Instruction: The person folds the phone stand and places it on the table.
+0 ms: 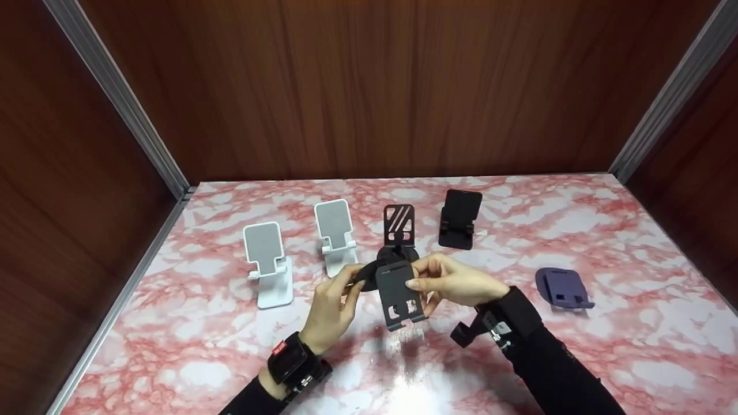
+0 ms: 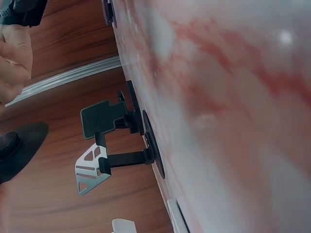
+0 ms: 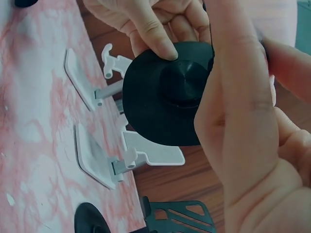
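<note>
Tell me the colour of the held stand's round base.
Black: the round base shows best in the right wrist view.

Smooth matt held stand, white plastic stands, glossy marbled tabletop, wood-grain panels, grey metal posts

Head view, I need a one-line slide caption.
Left hand and right hand hold a dark phone stand above a marbled tabletop, a purple stand off to the right.
</note>
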{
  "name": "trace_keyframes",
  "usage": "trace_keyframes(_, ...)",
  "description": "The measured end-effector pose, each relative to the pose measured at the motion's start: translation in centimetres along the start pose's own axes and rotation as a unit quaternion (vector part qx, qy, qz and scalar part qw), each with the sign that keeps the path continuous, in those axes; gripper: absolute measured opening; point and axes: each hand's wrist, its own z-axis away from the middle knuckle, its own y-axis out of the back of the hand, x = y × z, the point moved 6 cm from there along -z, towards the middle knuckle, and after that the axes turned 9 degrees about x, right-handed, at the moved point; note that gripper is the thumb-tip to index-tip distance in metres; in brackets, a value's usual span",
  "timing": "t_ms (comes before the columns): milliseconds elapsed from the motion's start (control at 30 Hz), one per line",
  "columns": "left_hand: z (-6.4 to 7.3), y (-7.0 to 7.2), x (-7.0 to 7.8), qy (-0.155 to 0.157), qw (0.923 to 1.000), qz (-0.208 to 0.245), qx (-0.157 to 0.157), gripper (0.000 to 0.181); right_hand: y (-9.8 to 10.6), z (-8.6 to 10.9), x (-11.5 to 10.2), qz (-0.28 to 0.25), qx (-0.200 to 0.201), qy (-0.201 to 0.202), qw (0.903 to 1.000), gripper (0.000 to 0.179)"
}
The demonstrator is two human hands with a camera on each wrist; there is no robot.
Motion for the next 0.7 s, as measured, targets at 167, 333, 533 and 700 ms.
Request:
trace_keyframes(167,0.0,-0.1,0.1,-0.022,0.9997,-0.009,-0.004,0.030,0.0,0.0,0.3,-0.019,-0.001,-0.014,0.9997,0.014)
trace_keyframes(333,0.0,-0.1,0.2,-0.046,0.9987,-0.023,-0.001,0.033,0.1,-0.2,1.1,-0.037,-0.002,-0.034,0.9987,0.014)
trace_keyframes(533,0.2,-0.1,0.6,-0.075,0.9955,-0.058,-0.006,0.035,0.2,-0.2,2.1,-0.071,-0.026,-0.052,0.9957,0.015)
trace_keyframes(700,0.3,-0.2,0.8,-0.096,0.9919,-0.082,-0.007,0.036,0.2,-0.1,2.4,-0.078,-0.038,-0.062,0.9943,0.017)
